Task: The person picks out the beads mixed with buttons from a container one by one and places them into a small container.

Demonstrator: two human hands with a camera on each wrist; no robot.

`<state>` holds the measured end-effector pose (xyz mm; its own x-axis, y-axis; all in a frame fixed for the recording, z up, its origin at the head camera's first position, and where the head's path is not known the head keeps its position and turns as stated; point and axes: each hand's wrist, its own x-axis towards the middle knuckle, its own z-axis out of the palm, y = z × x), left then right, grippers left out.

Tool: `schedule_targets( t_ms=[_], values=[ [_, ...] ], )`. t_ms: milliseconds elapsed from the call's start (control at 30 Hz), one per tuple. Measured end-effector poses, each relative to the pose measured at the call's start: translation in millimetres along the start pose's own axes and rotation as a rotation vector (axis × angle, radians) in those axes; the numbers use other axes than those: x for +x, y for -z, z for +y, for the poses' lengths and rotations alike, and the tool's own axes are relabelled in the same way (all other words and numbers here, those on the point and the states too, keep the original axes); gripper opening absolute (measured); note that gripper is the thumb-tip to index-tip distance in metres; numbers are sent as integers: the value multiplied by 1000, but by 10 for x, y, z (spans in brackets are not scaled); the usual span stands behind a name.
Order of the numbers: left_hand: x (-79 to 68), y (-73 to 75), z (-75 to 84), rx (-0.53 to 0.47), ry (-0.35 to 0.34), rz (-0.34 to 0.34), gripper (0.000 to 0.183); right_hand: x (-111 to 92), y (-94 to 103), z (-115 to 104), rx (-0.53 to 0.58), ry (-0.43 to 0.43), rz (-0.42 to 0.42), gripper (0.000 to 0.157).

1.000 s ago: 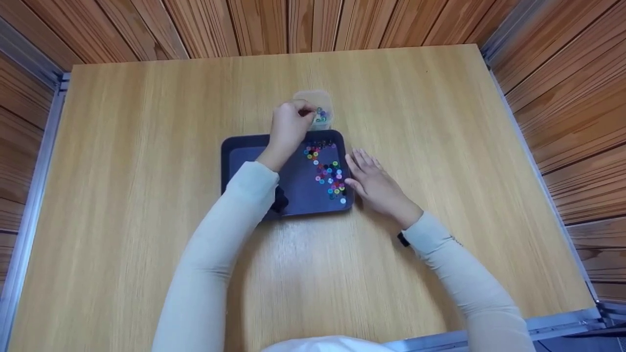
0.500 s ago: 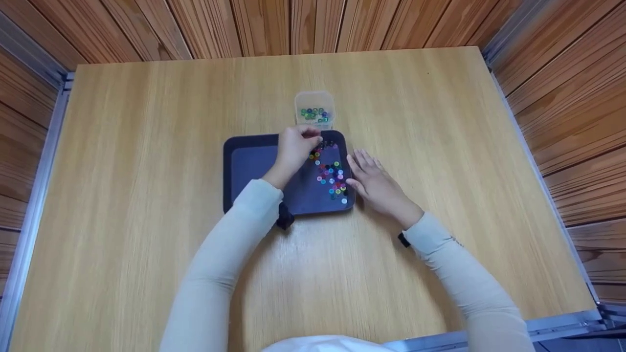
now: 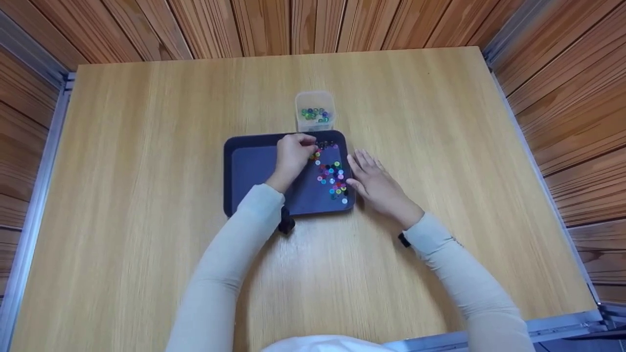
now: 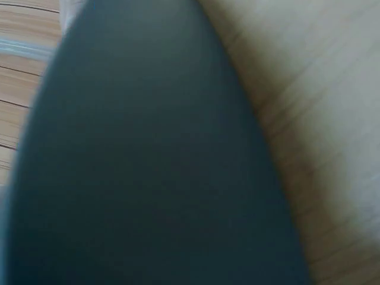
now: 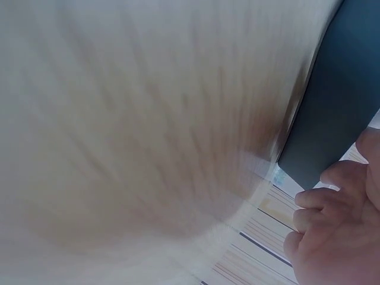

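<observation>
Table: a light wood-grain top [image 3: 415, 112], edged by metal rails [image 3: 36, 205] and backed by wood-plank walls [image 3: 264, 24].
Left hand [image 3: 292, 155]: reaches over the tray [image 3: 254, 168], its thumb and fingertips brought close together at the far right part; whether a bead is pinched between them cannot be told.
Loose beads [image 3: 332, 181]: strewn along the tray's right side, in pink, yellow, red, white, turquoise and black; a darker cluster lies in the far right corner, just beside the left fingertips.
Right hand [image 3: 375, 188]: palm down, fingers straight, on the table along the tray's right wall, thumb and forefinger tips at its edge; it grips nothing.
Tray: dark blue, rectangular, with rounded corners and a raised rim; bare floor shows to the left of the left hand.
Plastic tub [image 3: 315, 98]: translucent, just past the tray's far edge, with green and blue beads [image 3: 311, 116] on its bottom.
Sleeves: pale on both arms, the left [image 3: 220, 264] and the right [image 3: 472, 274], with a black device [image 3: 287, 222] at the left wrist.
Left wrist view: mostly a blurred dark surface [image 4: 154, 148], too close to make out.
</observation>
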<state>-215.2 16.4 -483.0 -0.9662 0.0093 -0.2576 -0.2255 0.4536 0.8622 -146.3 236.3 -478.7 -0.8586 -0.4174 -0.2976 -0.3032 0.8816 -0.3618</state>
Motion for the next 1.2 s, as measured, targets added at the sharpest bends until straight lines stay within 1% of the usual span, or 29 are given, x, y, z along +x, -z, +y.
schedule_targets(
  t_ms=[300, 367, 500, 600, 700, 800, 867, 933, 967, 1033, 1067, 1100, 1200],
  values=[
    [-4, -76, -30, 63, -21, 11, 21, 2, -12, 17, 0, 22, 18, 63],
    [-9, -105, -16, 99, -30, 11, 21, 5, -12, 21, 1, 22, 20, 63],
    [-15, -167, 13, 208, -58, 9, 20, 6, -9, 23, 3, 21, 26, 63],
    [-15, -203, 25, 261, -68, 16, 19, 6, -11, 22, 1, 19, 24, 63],
    [-11, -221, 25, 283, -72, 25, 19, 7, -16, 22, -3, 16, 18, 63],
    [-6, -215, 16, 264, -74, 28, 19, 8, -21, 19, -5, 11, 13, 64],
    [-5, -203, 1, 222, -66, 36, 18, 7, -21, 16, -8, 10, 10, 64],
    [-4, -186, -18, 157, -52, 49, 16, 5, -20, 14, -11, 10, 8, 64],
    [0, -176, -29, 115, -41, 57, 15, 4, -19, 12, -11, 7, 6, 64],
    [-1, -148, -49, 4, 4, 67, 14, 3, -20, 14, -13, 8, 6, 64],
    [-2, -133, -59, -68, 32, 64, 14, 4, -21, 15, -12, 7, 7, 64],
    [-2, -116, -69, -161, 64, 55, 14, 6, -23, 18, -10, 7, 8, 64],
    [-22, -45, -80, -474, 188, 10, 19, 12, -28, 22, -7, 8, 10, 64]
  ],
)
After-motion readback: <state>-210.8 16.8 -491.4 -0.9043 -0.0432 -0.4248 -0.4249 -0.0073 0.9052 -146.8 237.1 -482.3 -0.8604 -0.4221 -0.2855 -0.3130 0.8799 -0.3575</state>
